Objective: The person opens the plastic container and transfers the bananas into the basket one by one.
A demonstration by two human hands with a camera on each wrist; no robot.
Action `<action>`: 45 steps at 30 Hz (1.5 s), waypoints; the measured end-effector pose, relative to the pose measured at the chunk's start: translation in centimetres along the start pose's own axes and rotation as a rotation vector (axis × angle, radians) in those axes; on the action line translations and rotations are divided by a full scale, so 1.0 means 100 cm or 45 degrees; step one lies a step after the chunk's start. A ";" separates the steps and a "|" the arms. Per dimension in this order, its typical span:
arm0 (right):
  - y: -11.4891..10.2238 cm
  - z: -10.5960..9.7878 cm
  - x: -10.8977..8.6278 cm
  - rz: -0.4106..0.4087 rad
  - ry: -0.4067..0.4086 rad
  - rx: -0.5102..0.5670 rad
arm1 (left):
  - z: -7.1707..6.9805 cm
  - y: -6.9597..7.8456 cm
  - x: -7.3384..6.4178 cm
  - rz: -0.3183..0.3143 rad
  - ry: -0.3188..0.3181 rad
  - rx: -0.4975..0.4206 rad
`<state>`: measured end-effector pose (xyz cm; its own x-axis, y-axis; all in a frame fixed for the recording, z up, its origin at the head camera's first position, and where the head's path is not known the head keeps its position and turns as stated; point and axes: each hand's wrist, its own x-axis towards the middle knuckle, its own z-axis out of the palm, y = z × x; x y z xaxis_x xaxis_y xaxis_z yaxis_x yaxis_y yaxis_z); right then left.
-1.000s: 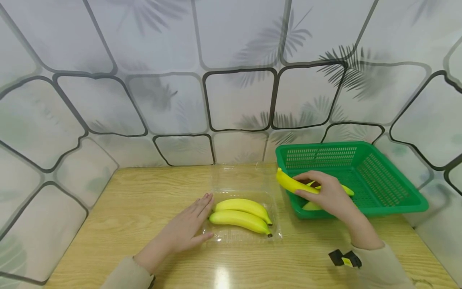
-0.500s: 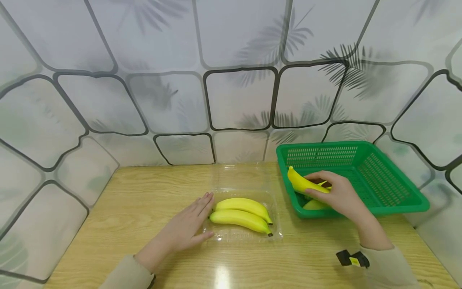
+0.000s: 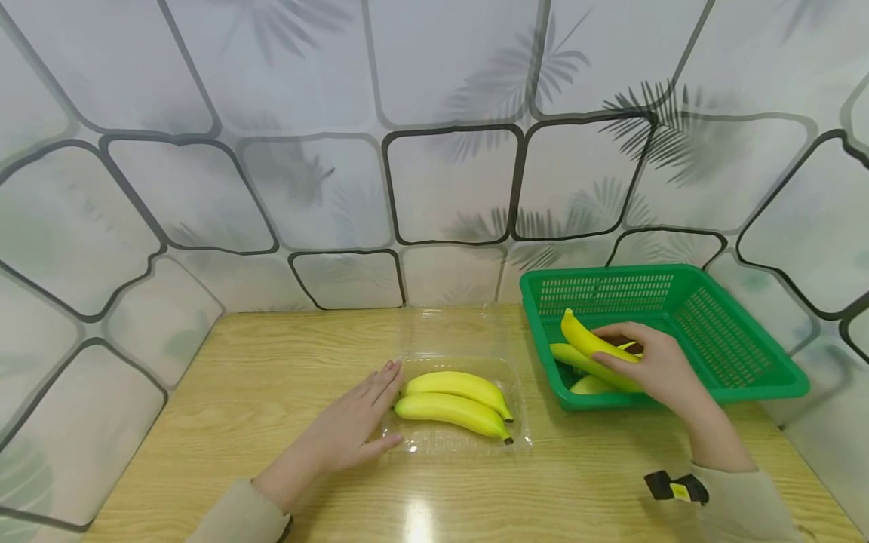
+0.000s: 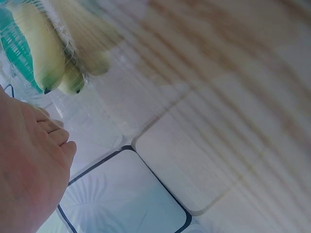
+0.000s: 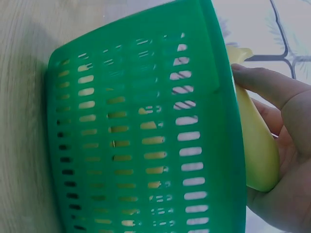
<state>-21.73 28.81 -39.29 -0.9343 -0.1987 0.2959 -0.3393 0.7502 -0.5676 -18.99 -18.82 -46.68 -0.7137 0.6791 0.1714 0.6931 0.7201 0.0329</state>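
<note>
In the head view my left hand (image 3: 346,422) lies flat with straight fingers, its fingertips at the left edge of a clear plastic clamshell box (image 3: 451,443). Two yellow bananas (image 3: 451,411) lie side by side in the box; its transparent lid (image 3: 451,332) is folded back toward the wall. My right hand (image 3: 655,369) grips another banana (image 3: 580,334) between thumb and fingers, over the left part of a green basket (image 3: 753,347). Under it lie more bananas (image 3: 565,354), partly hidden by the hand. The right wrist view shows the held banana (image 5: 260,145) beyond the basket wall (image 5: 216,121).
The basket stands right of the box on a wooden table (image 3: 271,362). Behind the table rises a patterned wall (image 3: 448,188), and side panels of the same pattern flank it. In the left wrist view the box's bananas (image 4: 46,53) show near the upper left.
My right hand has moved right with the banana, from above the basket's left rim to farther inside it, exposing another banana below. The left hand and the box have stayed in place.
</note>
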 end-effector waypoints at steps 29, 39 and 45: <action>0.034 -0.014 -0.005 0.111 -0.073 -0.070 | -0.003 0.002 -0.001 -0.019 -0.031 -0.034; 0.045 -0.018 -0.004 0.115 -0.069 -0.087 | -0.002 0.002 0.000 -0.019 -0.020 -0.036; 0.047 -0.018 -0.003 0.143 -0.103 -0.092 | -0.002 0.002 0.000 -0.022 -0.023 -0.038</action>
<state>-22.87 33.54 -40.71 -0.9728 -0.1588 0.1688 -0.2258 0.8135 -0.5360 -18.85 -18.72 -46.52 -0.7269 0.6695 0.1527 0.6834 0.7272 0.0649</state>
